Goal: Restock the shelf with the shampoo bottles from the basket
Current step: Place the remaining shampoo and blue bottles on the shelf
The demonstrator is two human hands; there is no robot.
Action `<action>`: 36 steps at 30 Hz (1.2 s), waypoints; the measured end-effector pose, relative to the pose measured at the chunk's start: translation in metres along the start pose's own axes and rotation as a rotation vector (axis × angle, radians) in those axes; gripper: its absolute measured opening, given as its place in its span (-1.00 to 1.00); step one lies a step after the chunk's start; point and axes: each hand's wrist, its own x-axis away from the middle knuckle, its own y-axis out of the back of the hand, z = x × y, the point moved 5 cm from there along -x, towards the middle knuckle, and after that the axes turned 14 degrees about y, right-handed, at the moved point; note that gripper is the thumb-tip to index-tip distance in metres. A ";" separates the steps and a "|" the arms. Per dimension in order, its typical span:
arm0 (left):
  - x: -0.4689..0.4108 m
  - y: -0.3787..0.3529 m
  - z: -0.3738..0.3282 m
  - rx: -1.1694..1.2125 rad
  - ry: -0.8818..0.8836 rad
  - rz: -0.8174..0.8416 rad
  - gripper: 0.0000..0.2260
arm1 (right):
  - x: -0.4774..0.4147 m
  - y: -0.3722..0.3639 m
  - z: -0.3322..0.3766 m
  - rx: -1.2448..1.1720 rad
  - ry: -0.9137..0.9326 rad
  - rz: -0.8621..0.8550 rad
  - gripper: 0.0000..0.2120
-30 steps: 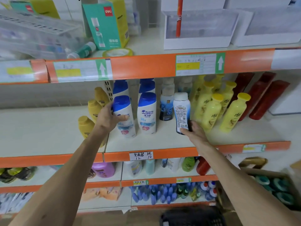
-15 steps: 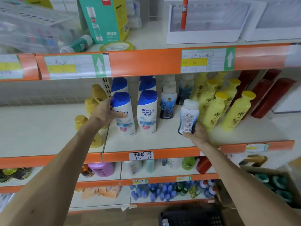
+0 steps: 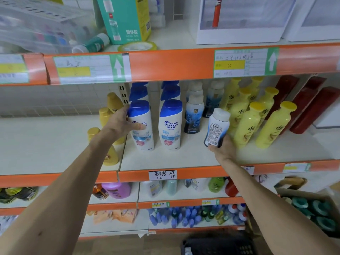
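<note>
Item: white-blue shampoo btl [image 3: 217, 127], back label to camera, tilted, held above the shelf [image 3: 165, 161] by right hand [image 3: 221, 147], which is curled round its base. It sits just right of the matching dark-blue btls [image 3: 194, 115], prob. its row. Yellow btls [image 3: 248, 124] close on its right. Left hand [image 3: 120, 123] grips front Head & Shoulders btl [image 3: 142, 129], likely steadying it. Basket [image 3: 219, 244], near, at floor: black, contents mostly hidden.

L grip [image 3: 121, 124] round blue-cap bottle [image 3: 143, 138], R grip [image 3: 223, 149] cupping white-cap bottle [image 3: 218, 126] base, both arms stretched fwd
</note>
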 end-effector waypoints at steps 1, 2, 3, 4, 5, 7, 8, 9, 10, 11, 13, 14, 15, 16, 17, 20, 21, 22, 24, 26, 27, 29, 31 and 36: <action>0.001 0.000 0.000 0.010 0.001 0.001 -0.45 | -0.001 -0.001 0.000 0.008 -0.001 -0.009 -0.55; 0.002 -0.001 0.000 0.024 0.003 0.004 -0.44 | -0.001 -0.001 0.000 0.016 -0.001 -0.018 -0.56; 0.003 -0.001 0.000 0.036 0.003 0.008 -0.42 | 0.000 0.000 0.000 0.026 -0.004 -0.026 -0.57; 0.004 -0.001 0.000 0.043 -0.002 0.010 -0.39 | 0.001 0.000 0.001 0.035 -0.002 -0.033 -0.58; 0.006 0.000 -0.001 0.048 -0.010 0.009 -0.35 | 0.002 0.000 0.002 0.046 -0.002 -0.043 -0.59; 0.008 0.002 -0.004 0.056 -0.022 0.005 -0.28 | 0.005 0.001 0.004 0.074 -0.001 -0.072 -0.58; 0.009 0.003 -0.005 0.056 -0.025 0.005 -0.26 | 0.005 0.000 0.004 0.092 -0.003 -0.089 -0.55; 0.009 0.003 -0.006 0.047 -0.029 0.010 -0.25 | 0.006 0.000 0.004 0.106 -0.010 -0.098 -0.52; 0.010 0.002 -0.006 0.037 -0.038 0.012 -0.26 | 0.006 -0.001 0.003 0.112 -0.018 -0.091 -0.49; 0.011 0.001 -0.007 0.031 -0.041 0.012 -0.27 | 0.005 -0.002 0.001 0.114 -0.026 -0.065 -0.47; 0.013 -0.001 -0.005 0.046 -0.034 0.015 -0.28 | 0.003 -0.002 -0.002 0.081 -0.030 -0.002 -0.39; 0.013 -0.003 -0.003 0.063 -0.029 0.010 -0.28 | 0.002 0.000 -0.001 0.057 -0.032 0.016 -0.34; 0.013 -0.004 -0.001 0.088 -0.015 -0.001 -0.27 | 0.002 0.003 0.002 0.031 -0.023 0.031 -0.33; 0.014 -0.007 0.003 0.118 -0.004 -0.026 -0.26 | 0.002 0.006 0.005 -0.003 -0.009 0.051 -0.36; 0.014 -0.010 0.006 0.161 0.010 -0.051 -0.25 | 0.001 0.008 0.009 -0.039 0.002 0.082 -0.42; 0.022 -0.030 0.020 0.349 0.065 -0.124 -0.37 | -0.004 0.012 0.016 -0.069 0.029 0.200 -0.61; 0.028 -0.036 0.024 0.321 0.074 -0.191 -0.42 | -0.005 0.013 0.016 -0.053 0.025 0.240 -0.67; 0.033 -0.043 0.030 0.194 0.096 -0.282 -0.44 | -0.005 0.014 0.014 -0.041 0.015 0.275 -0.73; 0.041 -0.058 0.045 -0.002 0.176 -0.361 -0.39 | -0.004 0.013 0.010 -0.050 -0.009 0.301 -0.78; 0.046 -0.073 0.061 -0.041 0.280 -0.338 -0.45 | -0.004 0.011 0.011 -0.075 0.009 0.260 -0.81; 0.046 -0.081 0.065 -0.074 0.285 -0.308 -0.51 | -0.003 0.009 0.013 -0.081 0.023 0.234 -0.83; 0.048 -0.096 0.064 -0.203 0.221 -0.197 -0.68 | -0.003 0.004 0.015 -0.072 0.045 0.184 -0.80; 0.052 -0.110 0.055 -0.311 0.148 -0.081 -0.76 | -0.005 -0.001 0.015 -0.056 0.056 0.137 -0.64; 0.082 -0.155 0.019 -0.506 -0.229 0.253 -0.53 | -0.002 -0.006 0.012 -0.108 0.026 0.168 -0.43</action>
